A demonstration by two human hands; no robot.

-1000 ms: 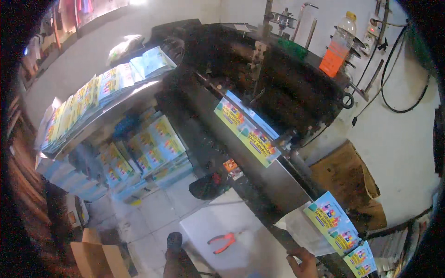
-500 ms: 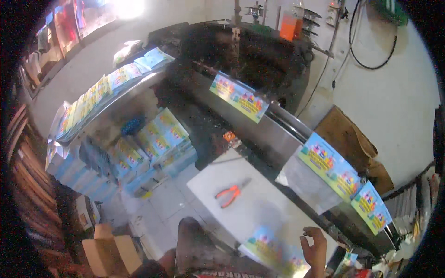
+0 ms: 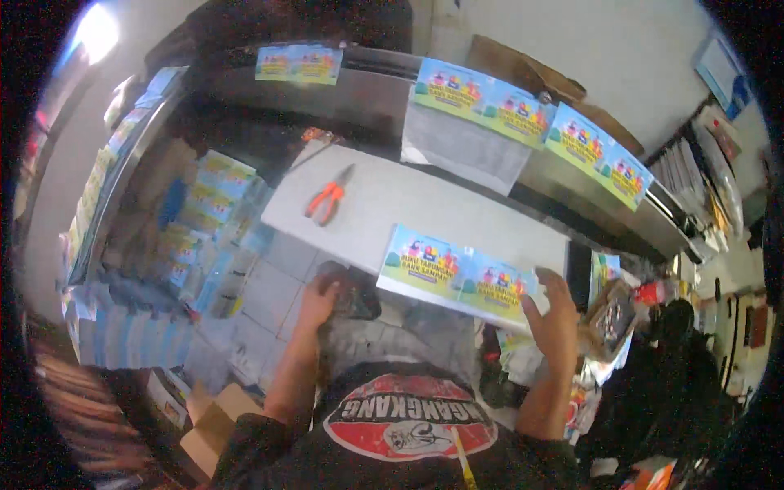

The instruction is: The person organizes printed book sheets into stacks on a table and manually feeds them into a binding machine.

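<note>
The colourful printed sheet (image 3: pixel 459 272) lies at the near edge of the white worktop (image 3: pixel 392 204), and its front edge hangs a little over that edge toward you. Your right hand (image 3: pixel 555 314) has its grip on the right end of this sheet: the fingers are spread flat on top of it (I cannot tell where the thumb is). Your left hand (image 3: pixel 317 300) is below the worktop edge, curled over a dark object (image 3: pixel 355 292) near your knee; it touches it, but I cannot tell if the fingers really close around it. Farther back on the worktop lie orange pliers (image 3: pixel 328 197), well apart from the sheet. Behind the worktop, more printed sheets (image 3: pixel 531 122) hang in a row over a metal rail (image 3: pixel 384 77). To your left, stacks of the same colourful packs (image 3: pixel 208 196) stand on the floor.
</note>
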